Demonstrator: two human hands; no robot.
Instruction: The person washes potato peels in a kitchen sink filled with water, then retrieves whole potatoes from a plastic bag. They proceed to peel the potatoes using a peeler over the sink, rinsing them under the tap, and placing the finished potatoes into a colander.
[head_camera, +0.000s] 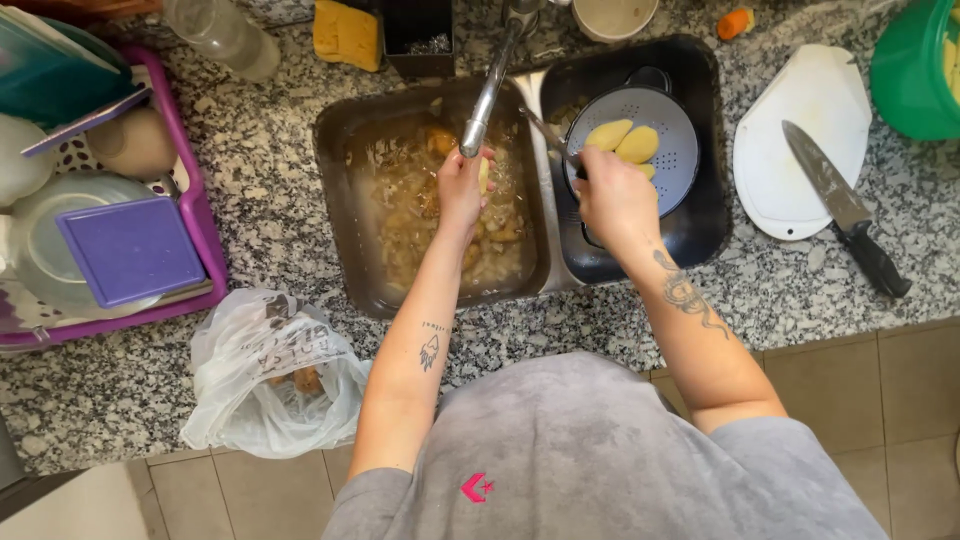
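Observation:
My left hand (460, 190) holds a small peeled potato (484, 175) under the faucet spout (487, 95), over the left sink basin (345, 160), which is full of peelings and murky water. My right hand (612, 198) is closed on a thin metal utensil (545, 130) whose tip points up and left over the divider between the basins. Just beyond that hand, a grey colander (675, 165) sits in the right basin (710, 215). It holds peeled yellow potatoes (625, 140).
A white cutting board (805, 110) with a black-handled knife (845, 210) lies right of the sink, and a green bowl (912, 70) stands beyond it. A purple dish rack (200, 235) with lids and containers is on the left. A plastic bag (270, 375) lies near the counter edge, and a yellow sponge (347, 33) behind the sink.

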